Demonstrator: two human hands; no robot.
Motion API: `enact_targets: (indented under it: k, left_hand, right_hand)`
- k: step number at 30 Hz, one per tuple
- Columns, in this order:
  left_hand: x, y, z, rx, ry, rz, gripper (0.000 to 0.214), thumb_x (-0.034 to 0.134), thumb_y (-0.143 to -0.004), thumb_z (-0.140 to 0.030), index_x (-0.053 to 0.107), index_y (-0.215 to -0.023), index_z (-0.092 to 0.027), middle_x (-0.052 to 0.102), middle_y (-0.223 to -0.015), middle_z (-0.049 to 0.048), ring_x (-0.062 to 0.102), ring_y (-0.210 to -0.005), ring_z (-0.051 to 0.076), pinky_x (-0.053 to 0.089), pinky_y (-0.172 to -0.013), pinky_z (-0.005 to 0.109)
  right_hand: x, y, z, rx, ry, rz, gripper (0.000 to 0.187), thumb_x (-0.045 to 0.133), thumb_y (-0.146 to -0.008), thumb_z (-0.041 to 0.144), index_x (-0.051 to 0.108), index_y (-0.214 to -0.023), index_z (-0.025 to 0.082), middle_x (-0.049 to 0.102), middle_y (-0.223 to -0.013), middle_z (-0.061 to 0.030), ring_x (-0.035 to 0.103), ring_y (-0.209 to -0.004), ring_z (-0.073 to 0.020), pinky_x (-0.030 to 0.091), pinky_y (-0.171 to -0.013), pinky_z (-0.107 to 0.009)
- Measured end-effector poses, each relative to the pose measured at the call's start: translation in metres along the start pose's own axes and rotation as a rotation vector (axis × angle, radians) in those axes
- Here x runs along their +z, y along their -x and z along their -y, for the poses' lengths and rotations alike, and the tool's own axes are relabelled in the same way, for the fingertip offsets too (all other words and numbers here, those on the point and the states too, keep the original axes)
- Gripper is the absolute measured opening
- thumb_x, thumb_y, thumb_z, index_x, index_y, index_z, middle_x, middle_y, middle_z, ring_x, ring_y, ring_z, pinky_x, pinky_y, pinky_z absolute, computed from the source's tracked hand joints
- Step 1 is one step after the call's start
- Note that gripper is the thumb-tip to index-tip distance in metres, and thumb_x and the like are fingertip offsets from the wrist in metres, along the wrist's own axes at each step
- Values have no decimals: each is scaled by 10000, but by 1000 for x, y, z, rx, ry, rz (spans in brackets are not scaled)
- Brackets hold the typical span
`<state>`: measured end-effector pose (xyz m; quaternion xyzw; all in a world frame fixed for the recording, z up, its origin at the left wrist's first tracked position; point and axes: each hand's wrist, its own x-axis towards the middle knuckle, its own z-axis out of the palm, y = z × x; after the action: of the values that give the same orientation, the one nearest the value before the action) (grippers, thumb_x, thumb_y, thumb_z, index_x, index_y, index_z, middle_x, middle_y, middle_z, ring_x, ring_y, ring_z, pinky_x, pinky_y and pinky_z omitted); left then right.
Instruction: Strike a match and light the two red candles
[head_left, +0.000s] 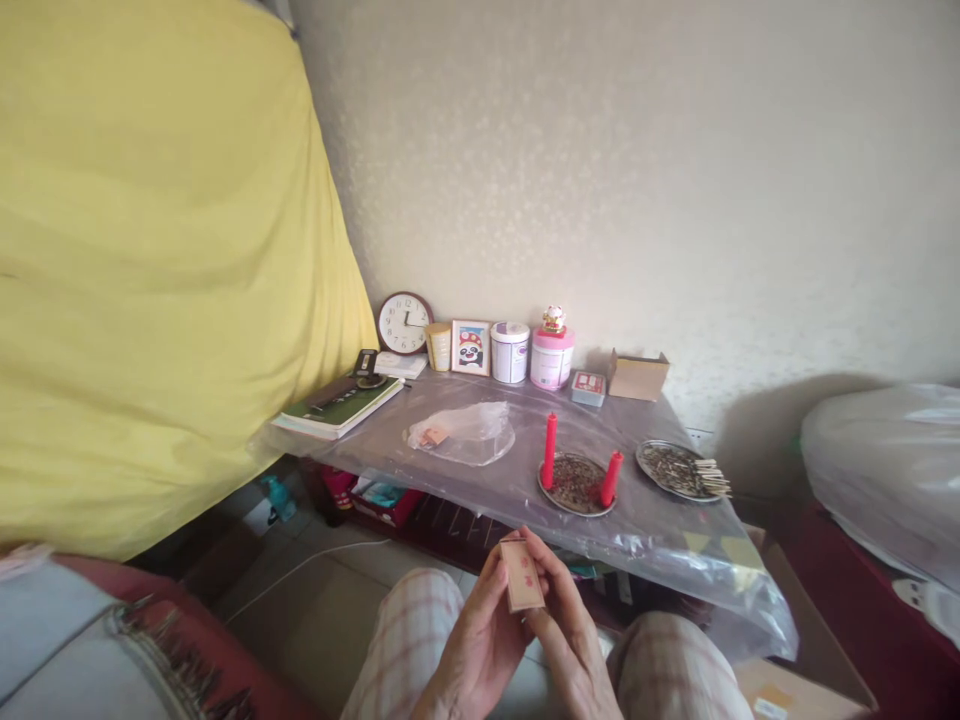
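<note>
A small tan matchbox (523, 575) with red print is held between my two hands, above my knees and in front of the table. My left hand (480, 635) grips its left side, the thumb along the edge. From the right, my right hand (566, 625) closes on it, with fingers at the top corner and lower edge. Whether the box's tray is slid out I cannot tell. On the table beyond, two red candles (550, 452) stand on a round metal plate (576, 510); the right one is shorter and leans. Another plate (667, 488) holds a bundle of matchsticks (711, 478).
A clear plastic bag (480, 435) with a small tan box inside lies mid-table. Along the wall stand a clock (405, 322), a picture frame (471, 347), two canisters (553, 358) and a cardboard box (638, 376). Books (341, 407) lie at left. Plastic sheeting (720, 570) overhangs the front edge.
</note>
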<state>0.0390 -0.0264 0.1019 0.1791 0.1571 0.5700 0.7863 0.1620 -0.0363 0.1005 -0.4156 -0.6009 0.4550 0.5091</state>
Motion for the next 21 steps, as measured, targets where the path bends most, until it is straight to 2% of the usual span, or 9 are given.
enact_targets:
  k: [3, 8, 11, 14, 16, 19, 21]
  left_hand:
    - [0, 0, 1, -14, 32, -10, 254, 718, -873, -322, 745, -1115, -248, 787, -1019, 40, 667, -966, 222, 497, -872, 302]
    - [-2, 1, 1, -26, 56, -63, 307, 796, -800, -343, 758, -1077, -215, 786, -951, 42, 674, -916, 216, 504, -885, 295]
    - [-6, 2, 0, -21, 26, -86, 280, 792, -799, -348, 768, -1054, -236, 786, -947, 51, 684, -888, 235, 528, -836, 309]
    - [-11, 3, -3, -60, 66, -97, 302, 792, -810, -333, 749, -1079, -202, 787, -942, 60, 704, -848, 200, 554, -760, 274]
    - [-15, 4, -4, -116, 104, -94, 322, 798, -813, -318, 730, -1090, -169, 791, -929, 74, 717, -830, 175, 564, -746, 255]
    - [-21, 5, -4, -185, 93, -62, 319, 775, -841, -328, 711, -1095, -145, 790, -885, 99, 721, -781, 166, 574, -706, 254]
    - [-24, 6, -3, -217, 64, -42, 305, 739, -871, -347, 705, -1090, -136, 785, -866, 109, 717, -750, 163, 571, -675, 249]
  right_hand:
    - [6, 0, -9, 8, -1, -53, 533, 547, -970, 456, 442, -1471, 307, 482, -1538, -59, 425, -1440, -246, 320, -1206, -463]
    - [10, 3, -15, -21, -4, -75, 545, 550, -976, 425, 411, -1488, 300, 455, -1552, -72, 412, -1446, -248, 306, -1216, -469]
    - [2, 2, -9, -35, -39, 13, 582, 602, -956, 405, 400, -1493, 307, 456, -1549, -77, 425, -1435, -250, 343, -1198, -455]
    - [-11, -3, -2, -13, -88, 122, 623, 668, -913, 410, 425, -1477, 307, 479, -1528, -92, 482, -1391, -268, 437, -1133, -445]
    - [-19, -8, -1, -28, -70, 67, 480, 660, -919, 418, 549, -1370, 294, 544, -1461, -94, 542, -1333, -268, 503, -1066, -424]
    - [-28, -16, -1, -146, 65, -63, 218, 624, -947, 408, 704, -1101, 275, 671, -1230, -74, 640, -1174, -235, 559, -968, -370]
    - [-31, -21, 1, -224, 204, -52, 191, 593, -967, 391, 734, -1010, 268, 698, -1086, -65, 677, -1050, -213, 570, -915, -341]
